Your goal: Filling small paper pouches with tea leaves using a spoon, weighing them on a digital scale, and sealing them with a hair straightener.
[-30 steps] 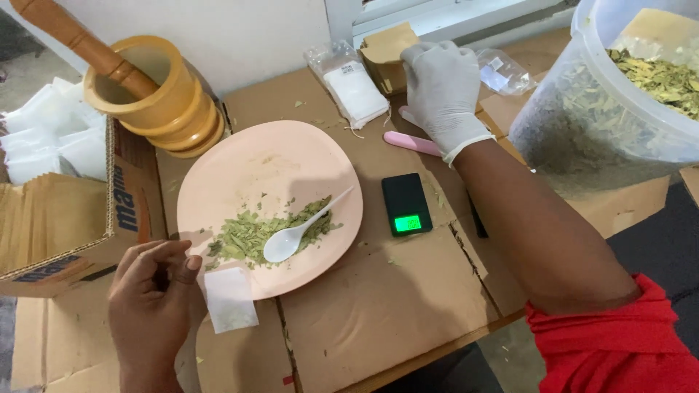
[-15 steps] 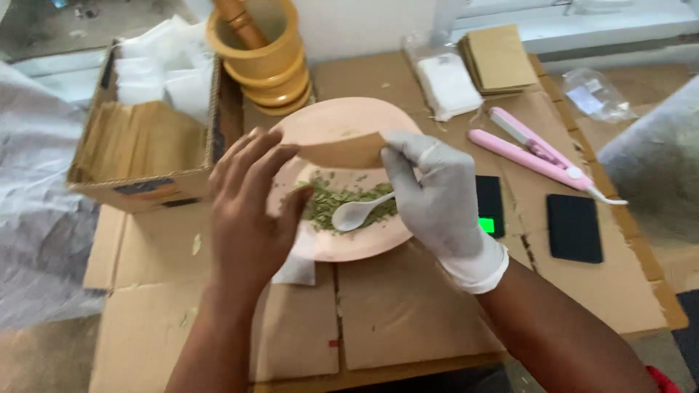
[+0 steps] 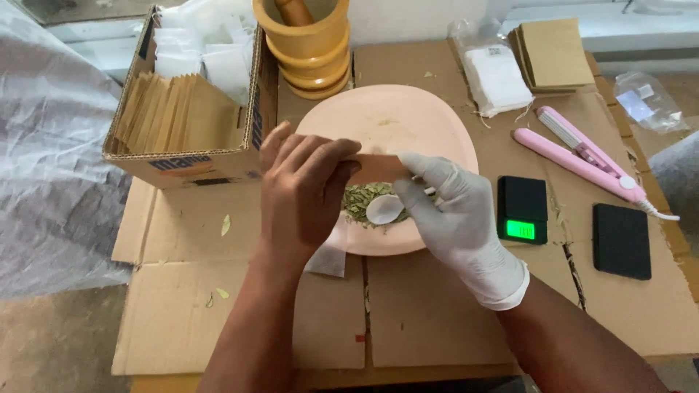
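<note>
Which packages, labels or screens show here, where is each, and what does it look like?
Cardboard box: far left, brown, open, dark print on its front, holding brown and white sachets.
Small scale: right of the pink plate, black, with a lit green screen.
Clear bag: far centre-right, holding white sachets.
Brown envelopes: a stack beside that bag.
Brown envelope: held between left hand and gloved right hand.

Single head-worn view: looks steeply down from close above the cardboard-covered table [image 3: 437, 320], facing 12 o'clock toward the far wall, forearms entering from 6 o'clock; no second view.
</note>
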